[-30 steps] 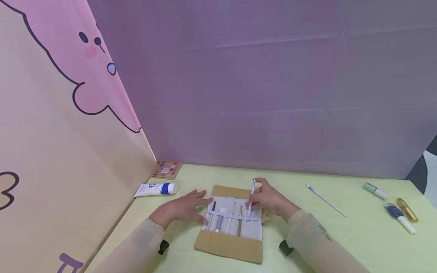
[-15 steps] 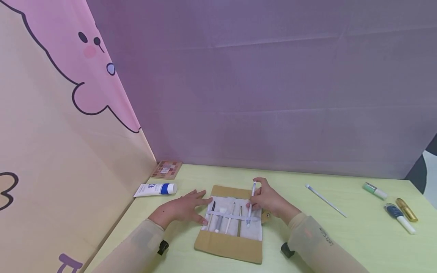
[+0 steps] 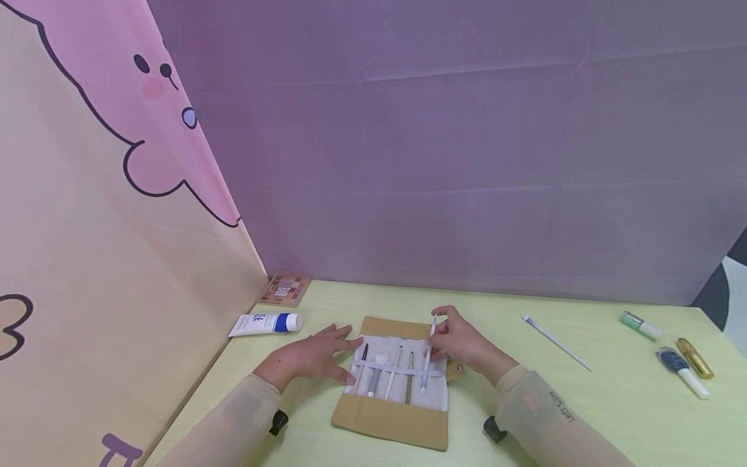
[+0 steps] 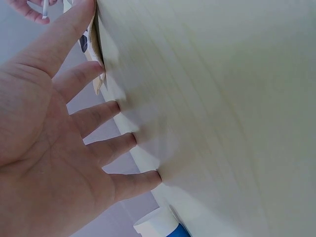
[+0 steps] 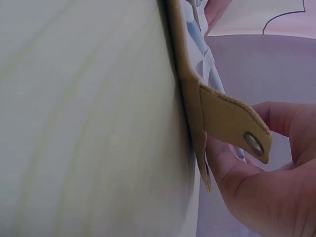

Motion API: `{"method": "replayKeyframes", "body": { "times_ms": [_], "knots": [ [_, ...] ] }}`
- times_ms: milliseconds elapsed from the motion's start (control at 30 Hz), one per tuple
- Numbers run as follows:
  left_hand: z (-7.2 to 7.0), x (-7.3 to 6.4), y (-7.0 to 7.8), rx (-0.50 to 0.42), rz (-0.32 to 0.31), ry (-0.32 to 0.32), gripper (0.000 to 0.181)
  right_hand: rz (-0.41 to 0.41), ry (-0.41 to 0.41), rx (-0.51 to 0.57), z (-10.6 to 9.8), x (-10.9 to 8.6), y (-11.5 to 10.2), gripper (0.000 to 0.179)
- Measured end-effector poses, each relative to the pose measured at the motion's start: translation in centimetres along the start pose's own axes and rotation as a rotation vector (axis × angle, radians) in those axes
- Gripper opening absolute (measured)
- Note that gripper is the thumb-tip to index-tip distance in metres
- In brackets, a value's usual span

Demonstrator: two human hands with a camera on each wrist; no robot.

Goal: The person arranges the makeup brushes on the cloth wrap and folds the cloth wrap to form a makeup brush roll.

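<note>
A tan roll-up case (image 3: 390,423) lies unfolded on the table, its pale lining (image 3: 434,401) crossed by an elastic band. My right hand (image 3: 461,337) pinches a slim white makeup brush (image 3: 428,360) over the case's right side; the brush passes the band, its lower end over the lining. Left of it, several slim tools sit under the band, among them an olive stick (image 3: 410,383) and a dark-tipped one (image 3: 365,353). My left hand (image 3: 318,355) has its fingers spread, thumb and index at the case's left edge. In the right wrist view, the tan snap tab (image 5: 234,121) partly covers my right fingers.
A white tube with a blue band (image 3: 265,323) and a palette (image 3: 286,290) lie at the back left. Another slim white stick (image 3: 556,342) lies to the right. Farther right are a green-and-white bottle (image 3: 640,325), a dark-blue bottle with white cap (image 3: 683,373) and a gold tube (image 3: 694,358).
My right hand has slid the white brush a little nearer to me, lower through the band. The left hand and the case have stayed in place.
</note>
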State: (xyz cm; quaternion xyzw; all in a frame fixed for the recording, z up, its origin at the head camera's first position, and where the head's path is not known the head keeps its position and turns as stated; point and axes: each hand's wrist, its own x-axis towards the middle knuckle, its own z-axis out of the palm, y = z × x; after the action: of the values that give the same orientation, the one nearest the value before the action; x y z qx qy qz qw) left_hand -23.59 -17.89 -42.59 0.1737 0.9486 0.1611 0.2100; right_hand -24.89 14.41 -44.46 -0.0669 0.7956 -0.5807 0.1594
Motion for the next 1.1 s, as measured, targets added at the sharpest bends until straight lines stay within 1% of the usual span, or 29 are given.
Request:
{"method": "replayKeyframes", "body": {
  "times_ms": [233,433,667,933,1100],
  "knots": [
    [0.1,0.0,0.0,0.006,0.006,-0.002,0.084,-0.021,-0.002,-0.011,0.0,-0.3,-0.1,0.060],
    [-0.1,0.0,0.0,0.010,0.014,-0.002,0.084,-0.016,-0.009,-0.010,-0.1,0.0,0.2,0.055],
    [0.0,0.0,-0.1,0.004,0.016,0.002,0.084,0.003,-0.019,-0.012,-0.3,-0.1,-0.1,0.040],
    [0.0,0.1,0.0,0.001,0.005,-0.003,0.084,-0.012,-0.057,-0.029,-0.7,-0.1,0.0,0.020],
    [0.0,0.0,0.0,-0.006,0.008,-0.005,0.084,-0.005,-0.072,-0.046,-1.0,-0.2,-0.1,0.018]
  ]
}}
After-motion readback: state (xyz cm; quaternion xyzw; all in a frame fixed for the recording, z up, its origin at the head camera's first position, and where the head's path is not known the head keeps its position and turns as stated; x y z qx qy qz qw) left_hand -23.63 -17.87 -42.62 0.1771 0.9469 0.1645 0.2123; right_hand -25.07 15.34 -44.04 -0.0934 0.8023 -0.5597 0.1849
